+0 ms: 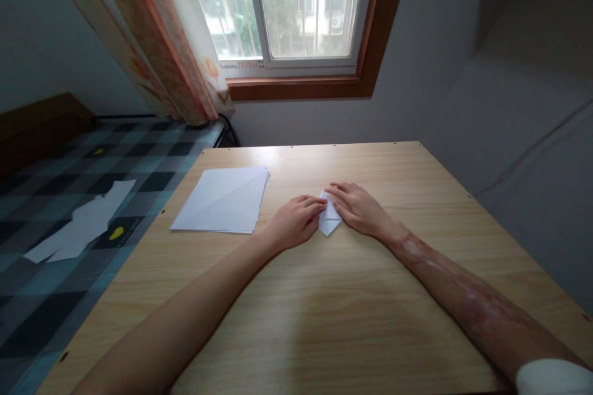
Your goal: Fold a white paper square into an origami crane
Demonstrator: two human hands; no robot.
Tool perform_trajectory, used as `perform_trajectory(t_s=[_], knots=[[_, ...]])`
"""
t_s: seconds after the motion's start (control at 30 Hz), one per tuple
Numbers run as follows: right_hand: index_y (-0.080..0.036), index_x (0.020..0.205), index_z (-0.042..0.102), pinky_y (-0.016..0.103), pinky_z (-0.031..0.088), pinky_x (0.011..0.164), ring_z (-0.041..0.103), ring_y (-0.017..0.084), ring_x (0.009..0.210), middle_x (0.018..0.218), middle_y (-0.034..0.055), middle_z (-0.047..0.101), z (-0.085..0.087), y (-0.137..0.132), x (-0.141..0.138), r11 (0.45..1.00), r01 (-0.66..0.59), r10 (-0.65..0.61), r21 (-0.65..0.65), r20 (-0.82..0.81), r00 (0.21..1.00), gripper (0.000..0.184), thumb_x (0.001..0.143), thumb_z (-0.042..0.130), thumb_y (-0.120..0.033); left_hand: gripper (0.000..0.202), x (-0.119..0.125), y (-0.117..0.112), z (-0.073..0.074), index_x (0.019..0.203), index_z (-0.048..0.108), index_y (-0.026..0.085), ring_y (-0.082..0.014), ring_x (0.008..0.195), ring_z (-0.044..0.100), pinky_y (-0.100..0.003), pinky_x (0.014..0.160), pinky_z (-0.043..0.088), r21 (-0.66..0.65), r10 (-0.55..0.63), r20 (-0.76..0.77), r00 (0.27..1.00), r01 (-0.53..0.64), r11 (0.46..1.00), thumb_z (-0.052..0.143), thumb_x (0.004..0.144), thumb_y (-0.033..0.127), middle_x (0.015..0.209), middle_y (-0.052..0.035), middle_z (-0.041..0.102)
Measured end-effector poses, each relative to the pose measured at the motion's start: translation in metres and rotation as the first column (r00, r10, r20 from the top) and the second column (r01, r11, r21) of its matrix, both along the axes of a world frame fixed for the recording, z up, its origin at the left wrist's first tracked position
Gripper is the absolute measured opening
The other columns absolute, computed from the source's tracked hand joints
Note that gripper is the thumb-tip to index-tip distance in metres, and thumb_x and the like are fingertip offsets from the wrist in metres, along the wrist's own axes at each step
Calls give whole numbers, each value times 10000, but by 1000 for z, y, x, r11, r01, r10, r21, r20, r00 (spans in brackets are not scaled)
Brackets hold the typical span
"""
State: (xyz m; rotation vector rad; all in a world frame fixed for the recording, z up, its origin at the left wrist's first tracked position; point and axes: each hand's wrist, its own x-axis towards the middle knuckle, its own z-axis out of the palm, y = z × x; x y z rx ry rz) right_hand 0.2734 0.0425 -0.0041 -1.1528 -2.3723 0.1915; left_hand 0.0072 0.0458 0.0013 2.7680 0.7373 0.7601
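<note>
A small folded white paper piece (330,221) lies on the wooden table (324,321), between my two hands. My left hand (296,222) rests on the table with its fingers curled and the fingertips pinching the paper's left edge. My right hand (356,207) lies over the paper's right side, fingers stretched flat and pressing it down. Much of the paper is hidden under the fingers.
A stack of white paper sheets (222,200) lies on the table to the left of my hands. Left of the table is a bed with a checked cover (55,296) and loose white paper scraps (83,222). A curtain (157,37) and window (296,6) stand behind.
</note>
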Motion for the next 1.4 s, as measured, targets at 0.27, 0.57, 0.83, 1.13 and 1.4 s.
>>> perform_trajectory(t_s=[0.27, 0.57, 0.83, 1.13, 1.4], knots=[[-258, 1629, 588, 544, 387, 1304, 479, 311, 1566, 1720, 128, 515, 0, 2, 0, 998, 24, -17, -64, 118, 993, 537, 1125, 419, -335, 346, 0, -1, 3, 1353, 738, 197, -283, 1311, 700, -494, 1154, 599, -34, -12, 7, 1000, 12, 999, 538, 1070, 217, 1424, -137, 751], [-229, 1693, 491, 511, 311, 1352, 394, 293, 1642, 1780, 129, 430, -3, 7, -5, 992, 98, -81, -83, 190, 978, 579, 1152, 382, -403, 352, 0, -1, 2, 1358, 732, 194, -281, 1339, 686, -485, 1166, 589, -45, -10, 2, 1000, 11, 999, 556, 1053, 191, 1430, -141, 745], [-166, 1690, 488, 517, 319, 1351, 390, 309, 1650, 1780, 164, 425, -4, 6, -2, 993, 77, -61, -89, 172, 983, 628, 1158, 378, -481, 349, -1, -2, -2, 1363, 711, 201, -280, 1325, 703, -483, 1163, 592, -70, 56, 12, 998, -55, 996, 557, 1050, 193, 1463, -127, 727], [-261, 1768, 339, 599, 266, 1365, 310, 336, 1695, 1839, 126, 302, 0, -2, 6, 987, 43, -8, -157, 218, 976, 697, 1156, 390, -589, 347, -1, 2, 1, 1402, 715, 227, -283, 1321, 696, -490, 1156, 579, -84, 49, 17, 999, -47, 995, 537, 1106, 269, 1464, -126, 721], [-266, 1778, 308, 600, 234, 1380, 272, 330, 1712, 1849, 120, 274, 1, -4, 5, 984, 53, -12, -173, 230, 973, 725, 1152, 369, -627, 337, 0, 1, -2, 1388, 776, 321, -282, 1297, 706, -512, 1151, 561, -36, 103, -32, 994, -104, 994, 560, 1133, 366, 1472, -89, 721]])
